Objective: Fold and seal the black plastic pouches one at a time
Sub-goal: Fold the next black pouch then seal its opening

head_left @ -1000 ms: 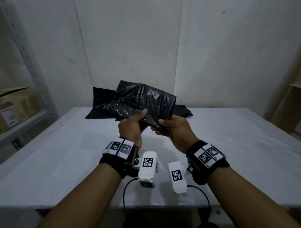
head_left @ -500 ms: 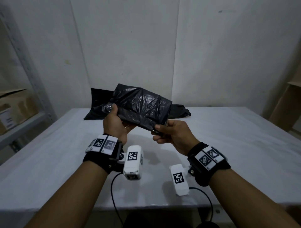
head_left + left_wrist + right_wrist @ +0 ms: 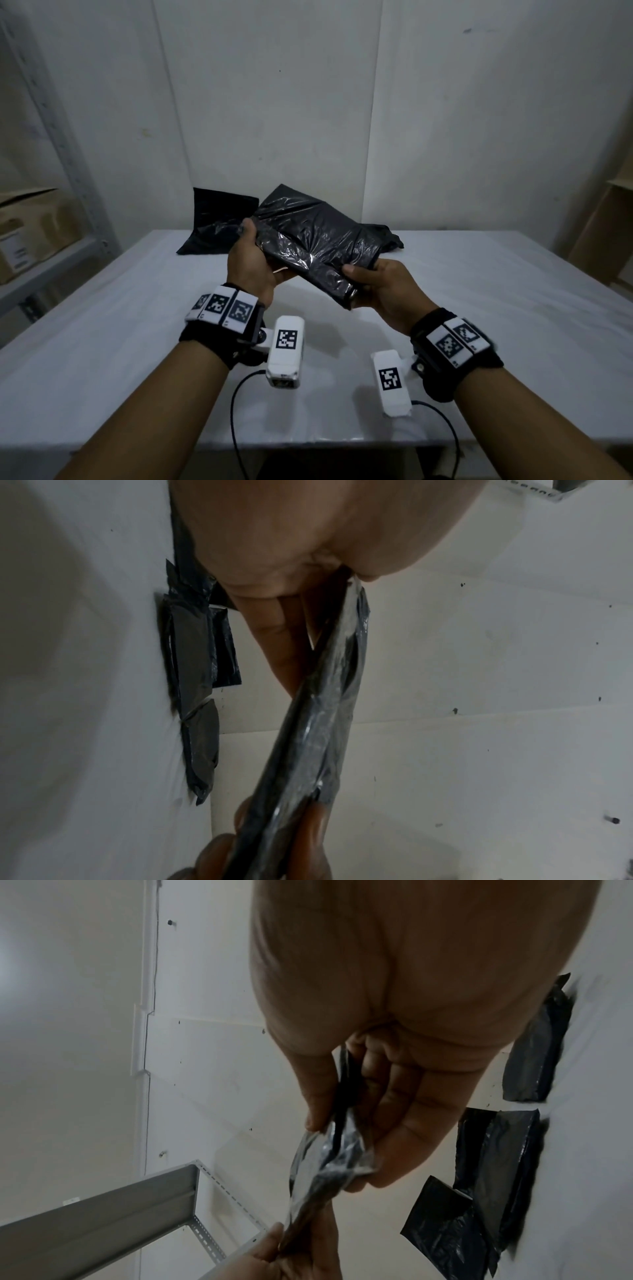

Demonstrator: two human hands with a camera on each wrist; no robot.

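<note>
Left hand (image 3: pixel 251 263) slid to pouch (image 3: pixel 315 236) far edge, both hands' fingers pinching it, right hand (image 3: pixel 383 291) fingertips hidden beneath

The pouch (image 3: pixel 317 248) in hand was glossy black, with grey-white glints along its creases; the other pouches (image 3: pixel 219 222) behind it were the same black, duller; the table (image 3: pixel 102 325) was plain white; the wall (image 3: pixel 308 102) was off-white with small dark specks; the wrist straps (image 3: pixel 455 356) were black and bore white tags printed with black square patterns; the box (image 3: pixel 30 226) was brown
</note>
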